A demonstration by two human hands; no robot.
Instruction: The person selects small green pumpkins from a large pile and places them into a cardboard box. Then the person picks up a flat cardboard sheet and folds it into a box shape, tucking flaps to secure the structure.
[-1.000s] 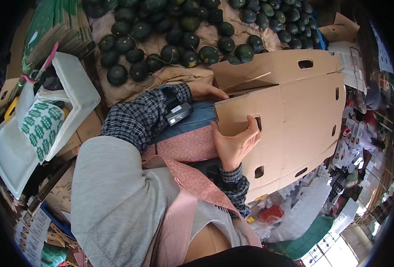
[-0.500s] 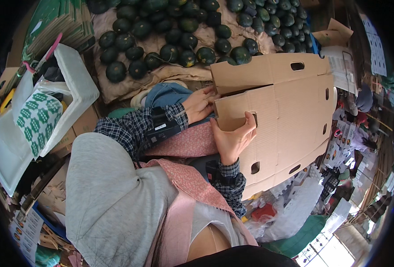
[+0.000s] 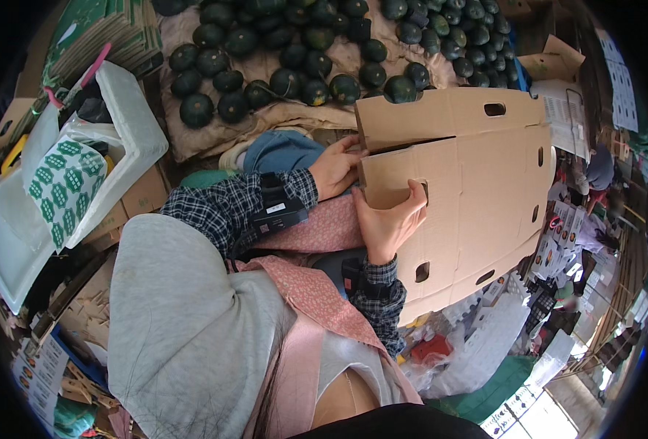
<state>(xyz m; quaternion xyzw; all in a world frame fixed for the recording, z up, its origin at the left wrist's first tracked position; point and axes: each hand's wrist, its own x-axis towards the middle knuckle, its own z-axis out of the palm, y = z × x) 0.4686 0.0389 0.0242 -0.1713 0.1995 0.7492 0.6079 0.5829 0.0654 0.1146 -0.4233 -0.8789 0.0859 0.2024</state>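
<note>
A large brown cardboard carton sheet [image 3: 477,197] with several oval hand holes spreads out to my right, its near-left part split by a long slit. At its left edge, beside the slit, my left hand [image 3: 336,168] is closed on the cardboard, fingertips partly hidden. My right hand [image 3: 391,219] grips the lower flap just below, thumb and fingers bent around its left edge and near a hand hole; some fingers are out of sight. Both wrists have dark plaid sleeves, and a dark device [image 3: 280,214] is strapped on the left forearm.
Dark green round squashes [image 3: 287,80] cover a beige cloth [image 3: 185,139] beyond my knees. An open white foam box [image 3: 130,132] with a green-printed sheet stands at left, near stacked green cardboard [image 3: 108,36]. Clear plastic and packing material [image 3: 485,340] lie at lower right.
The view has shifted a little, so everything but the far right edge appears slightly moved. Both hands keep their hold on the carton sheet, which looks nearly the same.
</note>
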